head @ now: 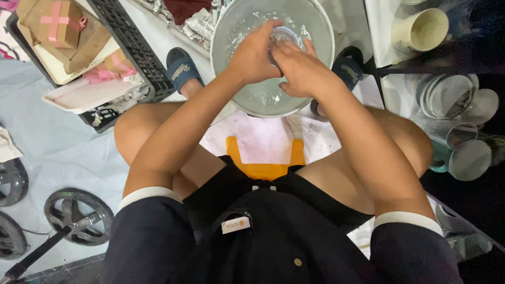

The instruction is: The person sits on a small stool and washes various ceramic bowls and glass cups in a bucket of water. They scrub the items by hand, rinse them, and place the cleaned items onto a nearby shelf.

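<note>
Both hands (279, 60) grip clear round glass (284, 36).

You wear a dark navy short-sleeved top (294, 236) whose sleeves end in white cuffs (150, 193), one band on each arm. A small white label with an orange mark (235, 224) sits on the chest, and a little round brass-coloured button (298, 262) lies lower down (near the bottom edge of the view). Your shorts (247, 186) are black. On your feet are navy slide sandals (181, 68) with pale lettering across the strap. Your forearms, your left hand (255, 52), your right hand (300, 68) and your knees are bare.
</note>
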